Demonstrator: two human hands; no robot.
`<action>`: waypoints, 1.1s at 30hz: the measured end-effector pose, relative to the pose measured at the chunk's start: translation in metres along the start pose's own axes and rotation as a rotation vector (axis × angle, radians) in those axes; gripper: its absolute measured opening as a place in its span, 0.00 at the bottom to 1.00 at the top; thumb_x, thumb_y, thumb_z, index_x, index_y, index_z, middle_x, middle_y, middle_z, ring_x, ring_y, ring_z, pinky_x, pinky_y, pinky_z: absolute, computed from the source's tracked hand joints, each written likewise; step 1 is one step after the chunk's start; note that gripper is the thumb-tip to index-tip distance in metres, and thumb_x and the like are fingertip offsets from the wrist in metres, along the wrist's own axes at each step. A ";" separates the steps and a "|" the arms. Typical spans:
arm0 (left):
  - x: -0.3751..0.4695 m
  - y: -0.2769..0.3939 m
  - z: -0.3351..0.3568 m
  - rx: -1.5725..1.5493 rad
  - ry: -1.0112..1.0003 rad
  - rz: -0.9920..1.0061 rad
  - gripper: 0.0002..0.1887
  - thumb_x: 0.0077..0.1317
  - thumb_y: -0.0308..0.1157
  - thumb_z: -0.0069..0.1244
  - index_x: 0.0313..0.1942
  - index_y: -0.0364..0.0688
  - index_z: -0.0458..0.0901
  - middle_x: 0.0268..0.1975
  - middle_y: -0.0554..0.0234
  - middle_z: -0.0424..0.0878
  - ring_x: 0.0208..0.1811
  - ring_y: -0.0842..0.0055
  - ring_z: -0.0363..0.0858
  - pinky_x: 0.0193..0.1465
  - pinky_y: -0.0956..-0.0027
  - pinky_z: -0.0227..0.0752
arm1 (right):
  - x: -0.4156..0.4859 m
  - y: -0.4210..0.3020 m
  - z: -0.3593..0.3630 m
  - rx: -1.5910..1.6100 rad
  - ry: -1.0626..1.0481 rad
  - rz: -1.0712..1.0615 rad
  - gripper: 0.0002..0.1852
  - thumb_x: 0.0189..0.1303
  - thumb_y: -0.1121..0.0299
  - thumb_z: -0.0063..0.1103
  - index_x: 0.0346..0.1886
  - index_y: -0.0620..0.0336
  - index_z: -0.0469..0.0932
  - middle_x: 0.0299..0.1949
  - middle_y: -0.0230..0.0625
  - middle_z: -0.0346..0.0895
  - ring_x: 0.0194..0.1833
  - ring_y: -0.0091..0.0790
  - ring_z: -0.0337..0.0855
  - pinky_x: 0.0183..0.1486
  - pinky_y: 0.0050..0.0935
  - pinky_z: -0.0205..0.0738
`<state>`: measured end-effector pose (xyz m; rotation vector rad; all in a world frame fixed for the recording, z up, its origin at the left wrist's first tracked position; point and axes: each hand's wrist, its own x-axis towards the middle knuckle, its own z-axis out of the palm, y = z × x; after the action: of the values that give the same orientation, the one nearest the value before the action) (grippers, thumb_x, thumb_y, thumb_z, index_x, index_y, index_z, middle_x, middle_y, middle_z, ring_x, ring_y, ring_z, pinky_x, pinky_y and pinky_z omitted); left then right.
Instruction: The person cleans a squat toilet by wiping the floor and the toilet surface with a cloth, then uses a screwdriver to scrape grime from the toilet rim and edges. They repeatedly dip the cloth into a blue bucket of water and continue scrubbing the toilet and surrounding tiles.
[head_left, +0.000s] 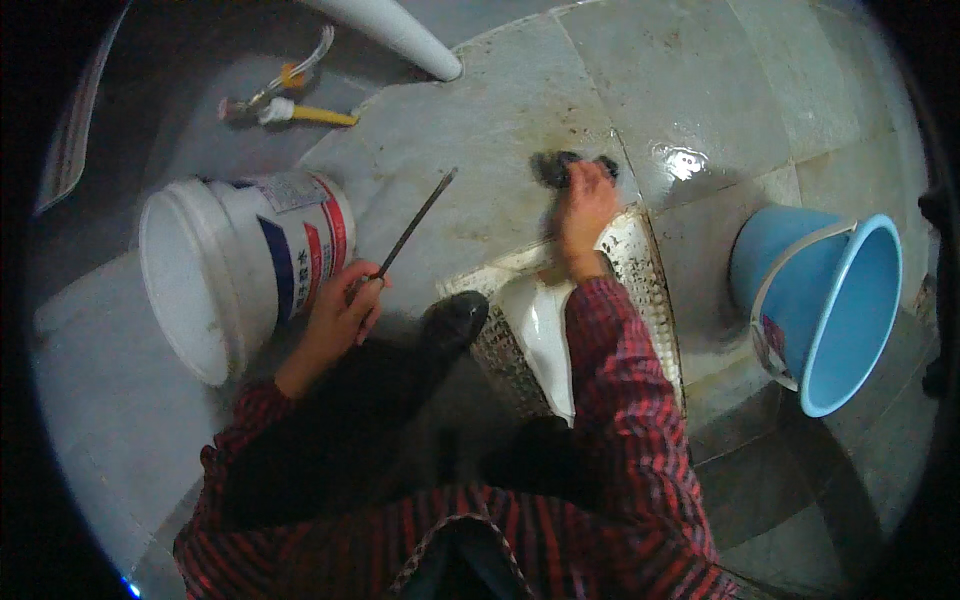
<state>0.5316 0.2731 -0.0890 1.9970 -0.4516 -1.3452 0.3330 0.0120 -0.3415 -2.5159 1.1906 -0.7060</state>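
My left hand (337, 311) grips the lower end of a thin dark rod (420, 217), which slants up and away over the tiles. At the far side of a white ceramic squat toilet (637, 251), my right hand (589, 206) is pressed down on a small black object (562, 169) against the wet, stained floor. My fingers partly cover this object, and its kind cannot be told. Dark dirt marks the toilet's textured foot areas. My right forearm hides part of its bowl (538, 315).
A white plastic bucket with printing (244, 255) stands at left. At right is a light blue bucket (780, 262) with a white handle. Beyond are a white pipe (405, 37) and a valve on a yellow pipe (322, 115). My dark shoe (459, 315) is beside the toilet.
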 end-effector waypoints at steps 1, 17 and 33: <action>-0.005 0.001 -0.001 -0.002 -0.026 0.021 0.07 0.75 0.33 0.42 0.45 0.43 0.76 0.20 0.72 0.70 0.14 0.87 0.63 0.17 0.79 0.57 | -0.018 -0.030 0.004 0.094 -0.038 -0.036 0.19 0.61 0.71 0.54 0.56 0.47 0.77 0.55 0.36 0.74 0.57 0.45 0.71 0.58 0.45 0.64; -0.037 -0.026 -0.031 -0.171 -0.108 -0.217 0.07 0.73 0.32 0.42 0.44 0.41 0.76 0.22 0.70 0.72 0.16 0.86 0.65 0.20 0.78 0.60 | 0.065 -0.063 0.045 -0.011 -0.174 -0.239 0.26 0.63 0.66 0.52 0.67 0.52 0.69 0.71 0.38 0.63 0.72 0.47 0.59 0.72 0.51 0.51; -0.055 -0.056 -0.081 0.015 -0.186 -0.443 0.10 0.73 0.34 0.47 0.50 0.41 0.77 0.30 0.69 0.75 0.29 0.85 0.73 0.31 0.76 0.69 | 0.251 0.165 0.029 -0.290 -0.176 0.216 0.27 0.71 0.53 0.45 0.71 0.43 0.62 0.70 0.55 0.60 0.67 0.59 0.64 0.66 0.51 0.62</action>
<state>0.5781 0.3748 -0.0718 2.0689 -0.0981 -1.8097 0.3785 -0.2857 -0.3593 -2.5515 1.5631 -0.2690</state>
